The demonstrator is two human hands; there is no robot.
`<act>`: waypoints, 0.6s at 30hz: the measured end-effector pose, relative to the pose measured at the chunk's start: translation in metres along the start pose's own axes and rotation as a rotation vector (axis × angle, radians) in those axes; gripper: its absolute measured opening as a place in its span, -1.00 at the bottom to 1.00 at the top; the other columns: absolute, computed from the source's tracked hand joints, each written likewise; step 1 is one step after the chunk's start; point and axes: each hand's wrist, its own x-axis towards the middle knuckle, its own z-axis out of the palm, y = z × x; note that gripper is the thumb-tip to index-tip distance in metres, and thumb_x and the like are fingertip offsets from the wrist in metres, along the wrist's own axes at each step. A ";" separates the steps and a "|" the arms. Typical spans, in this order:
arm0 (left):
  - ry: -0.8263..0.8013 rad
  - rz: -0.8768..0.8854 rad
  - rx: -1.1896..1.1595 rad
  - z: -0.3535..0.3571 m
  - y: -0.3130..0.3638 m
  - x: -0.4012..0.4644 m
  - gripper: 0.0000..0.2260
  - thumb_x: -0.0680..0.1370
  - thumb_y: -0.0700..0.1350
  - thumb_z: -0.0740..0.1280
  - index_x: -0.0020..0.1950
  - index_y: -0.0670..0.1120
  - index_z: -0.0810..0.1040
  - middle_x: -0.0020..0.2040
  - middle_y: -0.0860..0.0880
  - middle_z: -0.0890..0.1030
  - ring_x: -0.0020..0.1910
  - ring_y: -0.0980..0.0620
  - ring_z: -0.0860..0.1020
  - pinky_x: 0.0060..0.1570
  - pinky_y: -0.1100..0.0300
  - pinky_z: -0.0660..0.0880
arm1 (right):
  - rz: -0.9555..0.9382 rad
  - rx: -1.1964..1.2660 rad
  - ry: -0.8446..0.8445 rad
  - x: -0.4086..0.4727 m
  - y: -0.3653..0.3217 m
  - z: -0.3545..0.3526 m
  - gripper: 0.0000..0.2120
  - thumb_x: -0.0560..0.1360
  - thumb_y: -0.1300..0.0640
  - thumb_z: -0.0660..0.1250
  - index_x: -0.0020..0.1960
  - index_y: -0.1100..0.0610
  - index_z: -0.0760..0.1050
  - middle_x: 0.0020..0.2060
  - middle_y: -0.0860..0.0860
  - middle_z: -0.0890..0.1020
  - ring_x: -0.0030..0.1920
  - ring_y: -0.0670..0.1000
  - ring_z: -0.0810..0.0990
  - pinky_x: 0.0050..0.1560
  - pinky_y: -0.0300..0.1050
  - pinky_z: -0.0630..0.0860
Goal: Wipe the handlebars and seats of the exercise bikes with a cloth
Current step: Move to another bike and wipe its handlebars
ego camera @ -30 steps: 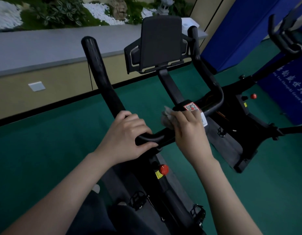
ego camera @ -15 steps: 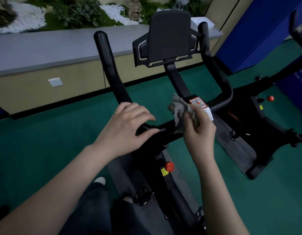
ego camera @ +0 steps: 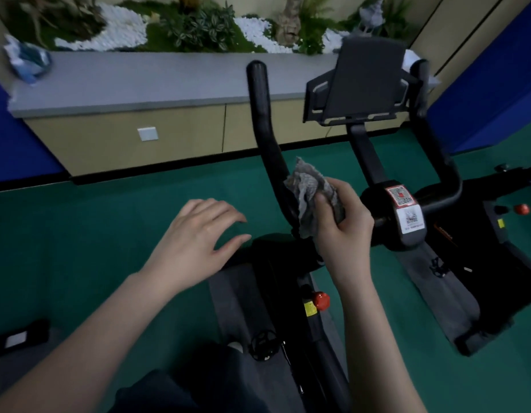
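The right hand (ego camera: 341,225) has its fingers and thumb curled round a crumpled grey cloth (ego camera: 310,198), bunching it against the lower stretch of the left bar of the black, matte handlebar (ego camera: 264,126) of the exercise bike. The cloth sticks up past the thumb in a loose peak and hangs down beside the bar, touching it. That bar has its long axis running up and away from the person, bending slightly and ending in a rounded tip that points toward the grey-topped beige counter (ego camera: 157,84). The matching right bar (ego camera: 437,150) rises on the far side of the dark tablet holder (ego camera: 365,81), which stands on a black stem between the two bars. At the foot of the stem, just right of the cloth hand, a hub carries a red-and-white sticker with square codes (ego camera: 404,208).

The left hand (ego camera: 198,236) hovers left of the handlebar with fingers spread and relaxed, holding nothing, over the green floor (ego camera: 109,222).

Below the handlebar, a red knob (ego camera: 321,301) sits on the bike frame beside a yellow label. Behind the counter, a planter bed (ego camera: 198,28) holds green leafy plants and white pebbles. A crumpled blue-and-white wrapper (ego camera: 27,61) lies on the counter's far left end.
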 end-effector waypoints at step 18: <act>0.004 -0.623 0.180 -0.116 -0.113 -0.231 -0.59 0.56 0.20 0.22 0.26 -0.04 0.52 0.16 0.03 0.60 0.19 -0.01 0.52 0.27 0.07 0.32 | -0.232 0.119 -0.520 -0.115 -0.146 0.203 -0.82 0.55 0.26 0.29 0.12 0.18 0.57 -0.05 0.06 0.65 0.01 0.08 0.58 0.02 -0.05 0.48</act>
